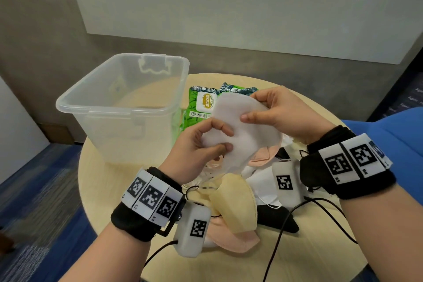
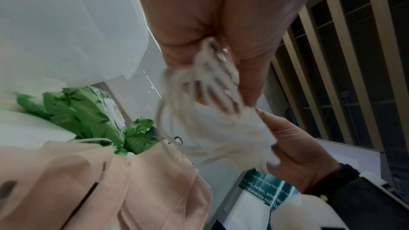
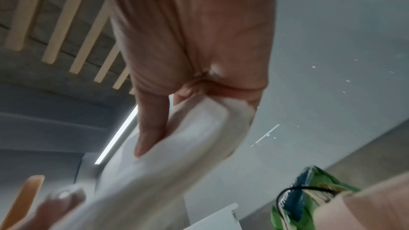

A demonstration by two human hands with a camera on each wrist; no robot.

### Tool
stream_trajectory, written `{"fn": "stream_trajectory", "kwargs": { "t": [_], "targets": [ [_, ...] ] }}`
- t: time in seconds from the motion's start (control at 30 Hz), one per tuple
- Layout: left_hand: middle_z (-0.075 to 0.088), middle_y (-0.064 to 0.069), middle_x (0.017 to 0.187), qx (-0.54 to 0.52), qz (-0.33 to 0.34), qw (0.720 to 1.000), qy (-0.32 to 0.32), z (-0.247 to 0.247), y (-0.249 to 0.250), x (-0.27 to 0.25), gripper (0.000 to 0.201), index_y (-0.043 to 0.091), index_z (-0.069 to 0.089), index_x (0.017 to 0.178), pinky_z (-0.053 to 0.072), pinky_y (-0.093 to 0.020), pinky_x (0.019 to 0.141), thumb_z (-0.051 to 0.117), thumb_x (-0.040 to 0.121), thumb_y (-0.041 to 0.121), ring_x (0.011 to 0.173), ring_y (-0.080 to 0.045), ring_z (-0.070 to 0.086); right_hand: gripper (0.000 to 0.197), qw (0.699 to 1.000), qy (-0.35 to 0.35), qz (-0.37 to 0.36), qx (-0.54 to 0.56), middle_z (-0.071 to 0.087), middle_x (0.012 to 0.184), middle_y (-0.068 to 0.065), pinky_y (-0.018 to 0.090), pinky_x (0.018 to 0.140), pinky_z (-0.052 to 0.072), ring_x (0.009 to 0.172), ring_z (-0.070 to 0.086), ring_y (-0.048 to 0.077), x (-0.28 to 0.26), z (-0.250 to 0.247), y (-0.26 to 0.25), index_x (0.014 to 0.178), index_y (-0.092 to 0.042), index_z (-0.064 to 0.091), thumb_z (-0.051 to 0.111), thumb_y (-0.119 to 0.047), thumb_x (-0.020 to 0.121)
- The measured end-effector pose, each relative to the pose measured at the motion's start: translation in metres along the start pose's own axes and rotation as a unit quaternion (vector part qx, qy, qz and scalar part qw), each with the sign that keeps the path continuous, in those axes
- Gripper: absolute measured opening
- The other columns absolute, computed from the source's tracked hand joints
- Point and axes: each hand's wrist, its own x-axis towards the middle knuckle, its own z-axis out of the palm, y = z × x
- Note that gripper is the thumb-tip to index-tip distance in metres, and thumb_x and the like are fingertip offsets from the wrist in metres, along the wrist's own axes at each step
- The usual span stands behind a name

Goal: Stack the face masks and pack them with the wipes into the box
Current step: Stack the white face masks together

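Both hands hold a white face mask [image 1: 245, 133] in the air over the round table. My left hand [image 1: 201, 144] pinches its lower left end, my right hand [image 1: 279, 114] grips its upper right end. The same white mask [image 2: 221, 128] shows crumpled from below, and as a blurred white band [image 3: 177, 146] under my right hand's fingers [image 3: 152, 125]. Below lie several loose masks: yellow [image 1: 235, 204], pink [image 1: 231, 240], white [image 1: 263, 183] and black [image 1: 274, 217]. Green wipes packs [image 1: 201, 105] lie beside the clear plastic box [image 1: 123, 107], which stands open at the table's left.
The round wooden table [image 1: 107, 190] is small, with the box close to its left edge. Black cables [image 1: 283, 224] run from the wrist cameras across the masks. A blue chair [image 1: 393, 144] stands at the right. Blue carpet lies below at the left.
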Motion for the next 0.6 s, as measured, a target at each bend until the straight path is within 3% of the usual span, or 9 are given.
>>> {"fn": "stream_trajectory", "kwargs": {
  "t": [0.13, 0.27, 0.43, 0.53, 0.6],
  "targets": [
    [0.051, 0.013, 0.050, 0.000, -0.010, 1.000, 0.015, 0.002, 0.000, -0.002, 0.024, 0.015, 0.055, 0.083, 0.033, -0.011, 0.045, 0.057, 0.085, -0.010, 0.041, -0.001, 0.039, 0.027, 0.996, 0.021, 0.010, 0.086, 0.069, 0.095, 0.016, 0.031, 0.073, 0.055, 0.079, 0.065, 0.020, -0.004, 0.002, 0.007, 0.101, 0.001, 0.065, 0.069, -0.002, 0.075],
    [0.054, 0.020, 0.061, 0.025, 0.021, 0.999, 0.010, 0.003, 0.002, 0.000, 0.021, 0.016, 0.055, 0.083, 0.032, -0.007, 0.049, 0.056, 0.088, -0.004, 0.046, 0.003, 0.043, 0.051, 0.996, 0.000, 0.010, 0.084, 0.070, 0.101, 0.017, 0.040, 0.078, 0.057, 0.086, 0.068, 0.024, -0.009, 0.011, 0.014, 0.108, -0.003, 0.065, 0.077, -0.009, 0.059],
    [0.058, 0.014, 0.074, 0.029, 0.006, 1.000, 0.002, -0.002, -0.006, -0.001, 0.023, 0.032, 0.060, 0.073, 0.040, -0.021, 0.063, 0.063, 0.078, 0.010, 0.068, -0.010, 0.049, 0.033, 0.993, 0.025, 0.003, 0.113, 0.071, 0.084, 0.009, 0.026, 0.063, 0.056, 0.072, 0.067, 0.016, -0.010, 0.003, 0.015, 0.094, -0.004, 0.067, 0.071, 0.011, 0.066],
    [0.059, 0.013, 0.070, 0.020, 0.003, 1.000, -0.003, -0.006, -0.008, -0.003, 0.029, 0.029, 0.060, 0.070, 0.039, -0.019, 0.059, 0.060, 0.078, 0.001, 0.064, -0.009, 0.048, 0.028, 0.994, 0.034, 0.016, 0.107, 0.071, 0.083, 0.008, 0.024, 0.062, 0.056, 0.070, 0.067, 0.016, -0.010, -0.005, 0.016, 0.094, -0.002, 0.067, 0.071, 0.010, 0.068],
    [0.058, 0.013, 0.069, 0.030, 0.002, 1.000, -0.006, -0.008, -0.008, -0.002, 0.025, 0.029, 0.061, 0.070, 0.037, -0.023, 0.059, 0.060, 0.078, 0.005, 0.064, -0.012, 0.046, 0.028, 0.993, 0.037, 0.025, 0.113, 0.072, 0.083, 0.007, 0.025, 0.063, 0.057, 0.071, 0.068, 0.016, -0.009, -0.009, 0.017, 0.096, 0.000, 0.066, 0.070, 0.009, 0.069]
  ]
}}
